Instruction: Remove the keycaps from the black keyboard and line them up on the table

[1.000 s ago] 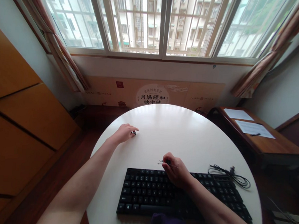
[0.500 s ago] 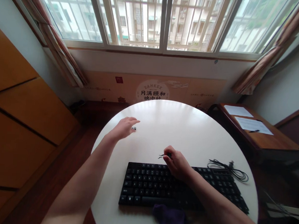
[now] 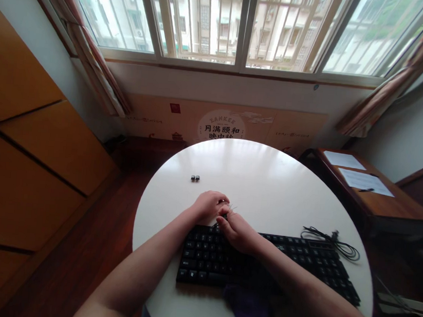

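Near edge: a dark purple cloth (image 3: 249, 308), bunched, just below the keyboard (image 3: 198, 262), which lies flat on a white table (image 3: 230, 152). The right forearm (image 3: 297, 282) crosses over the keys.

Right hand (image 3: 240, 233): closed, fingers curled round a wire tool (image 3: 232, 209); thin wire ends stick out past the fingertips. Left hand (image 3: 206, 207): half curled, brought up to the right fingertips above the keyboard's far edge. Whether it grips anything: cannot tell, the fingers hide it.

Handling notes (judgement): pinch lightly, since thin wire probably bends out of line. Keep both wrists propped low so the fingertips meet steadily; tilt the hands to leave the contact point in view. Work clear of the keys, as a small part dropped there could be awkward to fish out.

Right of the hands, a coiled cable (image 3: 350, 251) lies by the keyboard's far corner. Farther out, two dark caps (image 3: 195, 178) sit side by side, well clear of both sleeveless arms. Beyond: side table (image 3: 405, 207), papers (image 3: 366, 182), window (image 3: 241, 65).
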